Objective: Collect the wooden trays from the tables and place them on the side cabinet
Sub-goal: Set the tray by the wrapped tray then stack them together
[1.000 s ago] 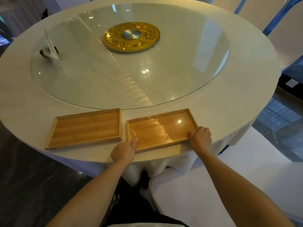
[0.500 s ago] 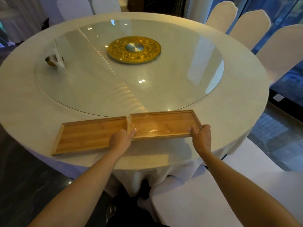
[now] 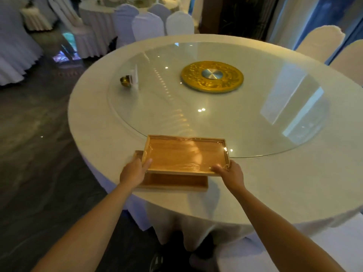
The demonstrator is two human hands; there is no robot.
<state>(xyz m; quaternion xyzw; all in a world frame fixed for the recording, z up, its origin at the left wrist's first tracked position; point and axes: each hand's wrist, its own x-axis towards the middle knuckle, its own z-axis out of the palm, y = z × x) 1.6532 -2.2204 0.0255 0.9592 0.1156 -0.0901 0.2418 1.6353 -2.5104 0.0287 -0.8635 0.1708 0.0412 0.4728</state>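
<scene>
A wooden tray wrapped in clear film (image 3: 186, 155) is held level just above a second, bare wooden tray (image 3: 174, 182) that lies at the near edge of the round table (image 3: 294, 183). My left hand (image 3: 134, 170) grips the wrapped tray's near left corner, thumb on the rim. My right hand (image 3: 228, 172) grips its near right corner. The upper tray covers most of the lower one; only the lower tray's near strip and left end show.
A glass turntable (image 3: 255, 118) with a gold centre disc (image 3: 212, 76) fills the table's middle. A small brass holder with a white card (image 3: 130, 80) stands at its left. White-covered chairs (image 3: 319, 43) ring the far side; another dressed table (image 3: 106, 12) stands beyond. Dark floor lies left.
Both hands lifted the film-wrapped tray from beside the bare tray and carried it left, so it now hovers over the bare one. The view has swung left and up.
</scene>
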